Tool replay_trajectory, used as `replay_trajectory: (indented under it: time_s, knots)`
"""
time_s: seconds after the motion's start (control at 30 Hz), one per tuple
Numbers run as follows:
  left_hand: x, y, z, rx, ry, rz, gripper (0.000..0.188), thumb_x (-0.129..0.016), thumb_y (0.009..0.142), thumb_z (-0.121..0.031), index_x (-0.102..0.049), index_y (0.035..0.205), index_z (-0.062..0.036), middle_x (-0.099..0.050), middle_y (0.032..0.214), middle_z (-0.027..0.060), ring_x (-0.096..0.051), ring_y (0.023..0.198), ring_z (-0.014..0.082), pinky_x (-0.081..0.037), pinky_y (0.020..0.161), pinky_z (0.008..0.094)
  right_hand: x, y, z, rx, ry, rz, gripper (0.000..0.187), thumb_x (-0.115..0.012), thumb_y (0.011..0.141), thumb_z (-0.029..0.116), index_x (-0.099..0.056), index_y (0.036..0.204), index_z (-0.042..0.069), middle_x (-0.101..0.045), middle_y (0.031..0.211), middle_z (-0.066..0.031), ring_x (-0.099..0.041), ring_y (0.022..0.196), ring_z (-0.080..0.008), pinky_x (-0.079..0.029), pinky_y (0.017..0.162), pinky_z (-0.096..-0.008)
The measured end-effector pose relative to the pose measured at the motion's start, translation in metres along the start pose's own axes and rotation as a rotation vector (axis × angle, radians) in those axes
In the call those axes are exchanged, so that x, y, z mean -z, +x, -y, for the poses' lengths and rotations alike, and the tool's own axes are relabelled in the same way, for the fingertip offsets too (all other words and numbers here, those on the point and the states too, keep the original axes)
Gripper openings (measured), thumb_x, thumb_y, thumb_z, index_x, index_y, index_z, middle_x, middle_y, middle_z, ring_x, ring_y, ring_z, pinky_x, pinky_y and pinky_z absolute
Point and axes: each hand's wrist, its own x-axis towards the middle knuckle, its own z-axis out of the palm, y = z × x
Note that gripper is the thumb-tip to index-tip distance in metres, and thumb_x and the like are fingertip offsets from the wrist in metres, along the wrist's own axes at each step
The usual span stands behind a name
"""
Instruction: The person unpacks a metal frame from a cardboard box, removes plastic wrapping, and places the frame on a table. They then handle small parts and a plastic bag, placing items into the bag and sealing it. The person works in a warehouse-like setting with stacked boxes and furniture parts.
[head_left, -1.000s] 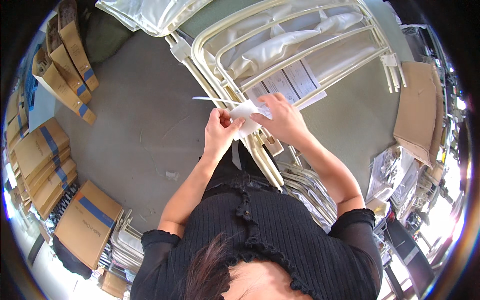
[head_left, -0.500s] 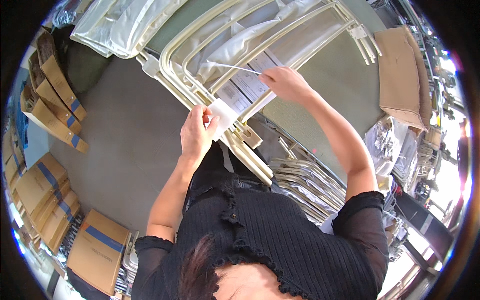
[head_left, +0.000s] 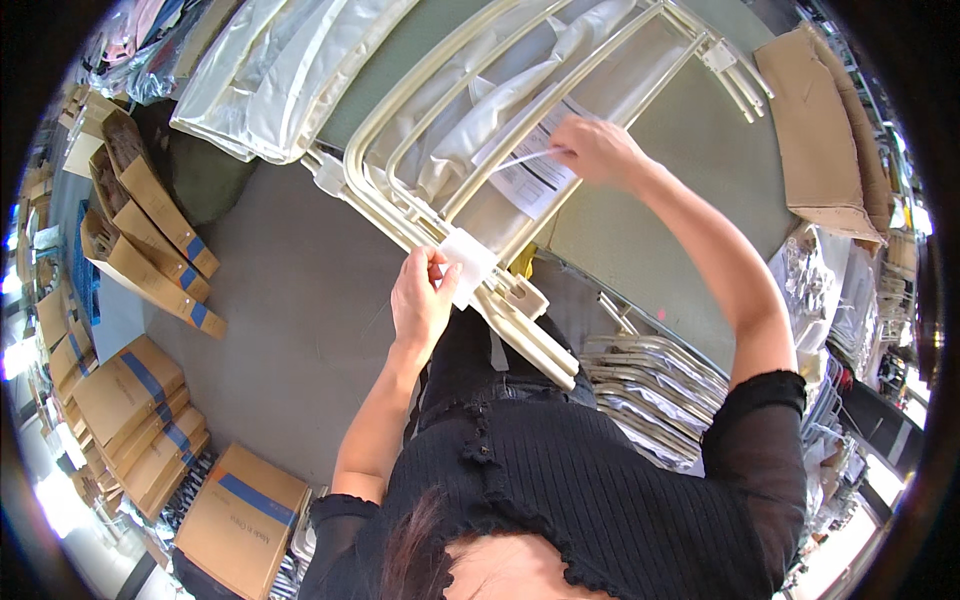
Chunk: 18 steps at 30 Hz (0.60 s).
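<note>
A folded cream metal tube frame (head_left: 530,343) with pale fabric (head_left: 470,135) lies at a slant over the table's edge in front of me. My left hand (head_left: 422,298) is closed, pinching a white flat piece (head_left: 468,262) that lies wrapped or pressed against the frame's tubes; I cannot tell which. Farther right, my right hand (head_left: 603,155) is closed over the frame with a thin white strip (head_left: 522,158) sticking out of its fingers to the left. Beneath that strip, a printed paper sheet (head_left: 538,188) rests among the tubes.
Clear-wrapped pale goods (head_left: 265,85) lie at the far left of the green table (head_left: 690,190). A cardboard carton (head_left: 815,130) stands at its right. Similar frames (head_left: 650,385) are stacked below the table edge. Open boxes (head_left: 150,200) and a closed box (head_left: 240,520) stand along the left.
My right hand has moved a little against the frame, and less of the strip shows. My left hand keeps its pinch on the white piece. The whole view has shifted.
</note>
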Motion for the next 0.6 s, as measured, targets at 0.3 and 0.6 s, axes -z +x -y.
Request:
replay_trajectory:
  time_s: [0.3,0.6]
  knots:
    - [0.013,0.036,-0.105,-0.514,0.063,-0.091,0.038,-0.070,0.081,-0.020,-0.055,0.113,-0.0056,-0.062,0.095,0.0096,-0.059,0.088,0.0276,-0.047,0.074,0.0368,0.052,-0.074,0.097,0.180,-0.317,-0.124,0.010,-0.059,0.075,0.011,-0.061,0.084,0.005,-0.059,0.085,-0.0084,-0.066,0.076,-0.0230,-0.054,0.060,-0.0317]
    - [0.043,0.011,-0.070,-0.408,-0.239,-0.024,0.006,-0.063,0.086,-0.002,-0.062,0.092,-0.0022,-0.062,0.079,0.0052,-0.056,0.065,0.0114,-0.045,0.058,0.0215,0.073,-0.112,0.104,0.452,-0.174,-0.496,0.010,-0.064,0.075,0.013,-0.055,0.077,0.009,-0.053,0.074,-0.0010,-0.056,0.075,-0.0156,-0.045,0.067,-0.0294]
